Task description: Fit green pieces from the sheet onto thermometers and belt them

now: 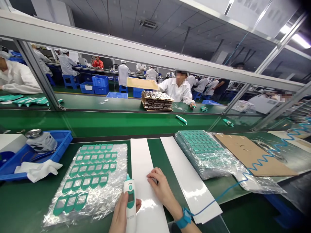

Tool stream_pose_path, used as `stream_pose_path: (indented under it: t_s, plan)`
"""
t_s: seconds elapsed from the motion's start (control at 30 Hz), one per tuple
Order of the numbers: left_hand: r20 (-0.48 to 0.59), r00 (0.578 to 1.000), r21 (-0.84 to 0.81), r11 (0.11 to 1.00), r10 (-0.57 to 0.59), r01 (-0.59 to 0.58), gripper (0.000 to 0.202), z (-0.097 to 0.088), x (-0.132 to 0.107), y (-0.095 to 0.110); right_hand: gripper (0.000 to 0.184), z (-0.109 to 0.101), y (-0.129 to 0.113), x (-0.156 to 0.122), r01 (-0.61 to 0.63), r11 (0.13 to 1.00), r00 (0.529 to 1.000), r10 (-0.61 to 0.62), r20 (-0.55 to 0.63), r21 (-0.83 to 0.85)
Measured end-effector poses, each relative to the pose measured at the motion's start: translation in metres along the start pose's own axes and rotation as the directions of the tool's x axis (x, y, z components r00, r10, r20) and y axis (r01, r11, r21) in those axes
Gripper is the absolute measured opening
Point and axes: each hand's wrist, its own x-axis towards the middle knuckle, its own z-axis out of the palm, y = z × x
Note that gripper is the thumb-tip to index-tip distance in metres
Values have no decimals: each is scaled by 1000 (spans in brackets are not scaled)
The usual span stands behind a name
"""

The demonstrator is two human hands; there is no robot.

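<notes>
In my left hand (pixel 121 212) I hold a white and green handheld thermometer (pixel 131 204) upright, its small grey screen and round button facing me. The fingers wrap round its body, with fingertips showing at its right side. My right hand (pixel 161 187) is over a long glossy white strip (pixel 139 153), its fingers bent together at the strip's surface. Whatever the fingertips pinch there is too small to make out. A blue band (pixel 184 218) with a coiled cord circles my right wrist. To the left, rows of green-rimmed screen covers (pixel 86 182) lie on a clear plastic sheet (pixel 103 204).
A second white strip (pixel 191 187) and a bagged stack of green parts (pixel 204 149) lie right, beside cardboard (pixel 252 155). A blue tray (pixel 64 142) holds a jar (pixel 40 140). Beyond, thermometers (pixel 181 120) lie on the green conveyor (pixel 116 121); a co-worker (pixel 178 89) sits opposite.
</notes>
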Motion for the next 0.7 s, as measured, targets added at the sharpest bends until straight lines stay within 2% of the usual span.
stream_pose_path:
  t_s: [0.2, 0.37, 0.57, 0.7]
  plan:
    - [12, 1000, 30, 999, 27, -27, 45, 3, 1, 1, 14, 0, -3, 2, -29, 999, 999, 30, 31, -16]
    - [-7, 1000, 52, 998, 24, -24, 40, 7, -4, 4, 16, 2, -8, 3, -42, 995, 999, 45, 28, -92]
    - [-69, 998, -2, 1000, -9, 9, 33, 8, -12, 6, 16, 3, -14, 5, 20, 956, 998, -3, 58, -294]
    - [-57, 997, -2, 998, -61, 61, 36, 10, -13, 7, 16, 2, -14, 2, 81, 959, 994, -57, 97, -273]
